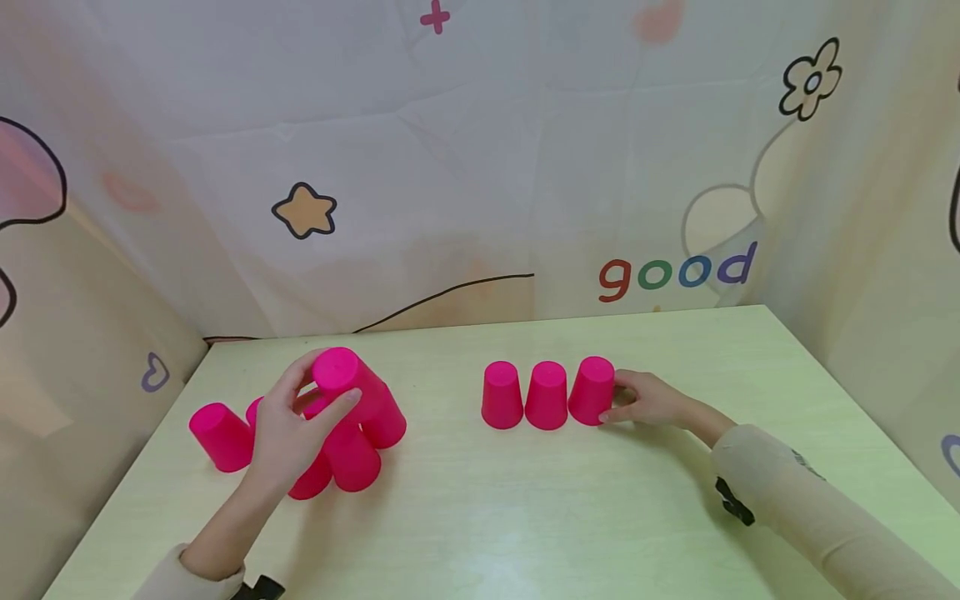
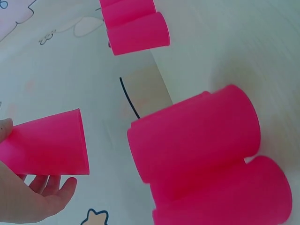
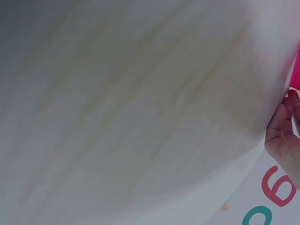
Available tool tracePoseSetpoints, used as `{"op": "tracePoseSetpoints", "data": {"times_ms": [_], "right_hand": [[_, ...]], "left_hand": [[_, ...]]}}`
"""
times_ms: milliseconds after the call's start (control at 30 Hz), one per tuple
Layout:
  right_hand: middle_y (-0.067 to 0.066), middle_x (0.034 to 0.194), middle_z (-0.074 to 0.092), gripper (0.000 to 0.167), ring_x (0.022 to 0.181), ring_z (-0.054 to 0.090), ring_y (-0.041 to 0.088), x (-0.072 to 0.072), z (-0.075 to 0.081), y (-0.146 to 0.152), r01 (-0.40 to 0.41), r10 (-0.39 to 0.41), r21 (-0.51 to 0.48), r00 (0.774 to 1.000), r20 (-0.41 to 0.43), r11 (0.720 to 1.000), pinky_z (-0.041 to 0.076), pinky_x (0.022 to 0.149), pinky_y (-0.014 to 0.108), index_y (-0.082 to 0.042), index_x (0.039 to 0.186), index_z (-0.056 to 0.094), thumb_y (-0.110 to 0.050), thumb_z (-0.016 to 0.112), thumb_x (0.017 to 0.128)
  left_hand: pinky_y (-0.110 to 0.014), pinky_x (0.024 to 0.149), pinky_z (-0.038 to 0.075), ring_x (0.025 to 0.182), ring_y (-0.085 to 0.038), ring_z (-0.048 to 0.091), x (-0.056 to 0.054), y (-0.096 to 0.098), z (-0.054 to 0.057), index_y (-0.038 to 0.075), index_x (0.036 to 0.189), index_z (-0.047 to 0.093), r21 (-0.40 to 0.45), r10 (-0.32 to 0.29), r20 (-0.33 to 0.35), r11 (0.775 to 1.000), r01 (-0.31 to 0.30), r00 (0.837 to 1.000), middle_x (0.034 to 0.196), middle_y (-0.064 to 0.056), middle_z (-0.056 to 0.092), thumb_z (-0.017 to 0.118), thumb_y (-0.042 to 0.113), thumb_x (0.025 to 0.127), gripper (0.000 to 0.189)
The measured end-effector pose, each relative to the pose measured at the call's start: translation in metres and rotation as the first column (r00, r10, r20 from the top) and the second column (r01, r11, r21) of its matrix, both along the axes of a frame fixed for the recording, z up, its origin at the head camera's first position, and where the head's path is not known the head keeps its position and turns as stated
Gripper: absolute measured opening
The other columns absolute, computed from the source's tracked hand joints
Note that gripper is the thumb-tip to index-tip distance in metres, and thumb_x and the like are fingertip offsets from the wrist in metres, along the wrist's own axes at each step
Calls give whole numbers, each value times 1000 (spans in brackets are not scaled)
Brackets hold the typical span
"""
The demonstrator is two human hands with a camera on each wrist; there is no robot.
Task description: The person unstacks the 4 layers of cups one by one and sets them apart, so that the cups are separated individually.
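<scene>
My left hand [image 1: 288,433] holds an upside-down pink cup [image 1: 347,379] between thumb and fingers. In the left wrist view this held cup [image 2: 47,145] hangs apart from the other cups. Below and around the hand stand several more upside-down pink cups, among them a front cup [image 1: 354,462] and one at the far left [image 1: 222,439]; the hand partly hides the group. At the right, three pink cups stand in a row. My right hand [image 1: 648,400] grips the rightmost cup [image 1: 592,392] low on its side, thumb in front; its other fingers are partly hidden.
The row's left cup [image 1: 502,396] and middle cup [image 1: 547,396] stand close together. Pale wood-look table [image 1: 480,517] carries everything. A printed cloth backdrop [image 1: 465,192] rises along the table's back edge, with cloth at both sides.
</scene>
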State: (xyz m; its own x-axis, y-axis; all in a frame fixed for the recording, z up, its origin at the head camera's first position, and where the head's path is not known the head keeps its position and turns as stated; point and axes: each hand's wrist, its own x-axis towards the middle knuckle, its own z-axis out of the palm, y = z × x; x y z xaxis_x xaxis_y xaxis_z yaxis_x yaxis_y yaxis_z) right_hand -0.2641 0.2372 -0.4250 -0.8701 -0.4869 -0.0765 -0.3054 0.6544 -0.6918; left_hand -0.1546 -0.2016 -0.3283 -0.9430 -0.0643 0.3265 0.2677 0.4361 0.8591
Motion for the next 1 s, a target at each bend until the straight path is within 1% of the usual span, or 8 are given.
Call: {"op": "tracePoseSetpoints", "data": {"times_ms": [133, 233, 333, 500, 667, 767, 867, 1000], "right_hand": [[8, 108, 57, 52, 98, 51, 26, 0, 1, 0, 2, -2, 3, 1000, 2, 1000, 43, 85, 44, -2, 118, 50, -24, 73, 77], [8, 108, 57, 52, 99, 51, 26, 0, 1, 0, 3, -3, 4, 1000, 1, 1000, 43, 85, 44, -2, 118, 50, -24, 73, 77], [8, 108, 57, 52, 99, 51, 26, 1, 1, 0, 2, -2, -1, 1000, 2, 1000, 43, 86, 45, -3, 118, 50, -24, 73, 77], [9, 109, 57, 51, 100, 50, 26, 1, 2, 0, -1, 1, -12, 1000, 1, 1000, 42, 88, 47, -3, 119, 50, -23, 72, 77], [8, 109, 57, 52, 100, 51, 26, 1, 2, -1, 0, 0, -9, 1000, 0, 1000, 42, 87, 46, -3, 119, 50, -23, 73, 77], [8, 109, 57, 51, 99, 51, 26, 1, 2, -1, 0, 0, -7, 1000, -2, 1000, 43, 87, 46, -3, 118, 50, -23, 73, 77], [8, 109, 57, 52, 100, 51, 26, 1, 1, -1, 5, -5, -2, 1000, -2, 1000, 43, 87, 46, -2, 118, 50, -23, 73, 77], [9, 109, 57, 52, 100, 51, 26, 1, 1, -1, 12, -12, 4, 1000, -1, 1000, 42, 88, 46, -2, 118, 50, -23, 73, 77]], "left_hand": [[-19, 72, 50, 101, -12, 50, 1, -8, 3, 14, 131, 45, -27, 32, -18, 999, -32, 999, 117, -1, 52, 68, 20, 82, 55], [-16, 72, 48, 100, -11, 50, 3, -14, 6, 14, 132, 44, -53, 82, -6, 995, -82, 997, 117, -1, 52, 68, 22, 82, 56], [-15, 71, 48, 99, -10, 51, 5, -22, 8, 16, 133, 44, -41, 124, 11, 992, -123, 992, 117, -1, 51, 68, 24, 82, 57], [-14, 70, 49, 99, -9, 52, 7, -38, 12, 17, 134, 44, 8, 161, 15, 987, -161, 987, 115, 3, 52, 67, 21, 83, 56], [-10, 71, 46, 97, -5, 50, 8, -54, 14, 16, 133, 45, -27, 230, 3, 973, -229, 973, 112, 6, 52, 68, 21, 82, 56], [-12, 68, 47, 95, -4, 51, 10, -65, 12, 17, 133, 45, -47, 239, 20, 970, -238, 971, 111, 6, 51, 68, 22, 82, 55], [-14, 65, 49, 91, -1, 53, 12, -78, 10, 19, 134, 44, -51, 227, 58, 973, -224, 972, 111, 7, 50, 67, 23, 82, 56], [-13, 64, 49, 88, 0, 55, 14, -91, 8, 19, 131, 47, 4, 226, 85, 974, -227, 970, 107, 10, 52, 69, 21, 81, 55]]}}
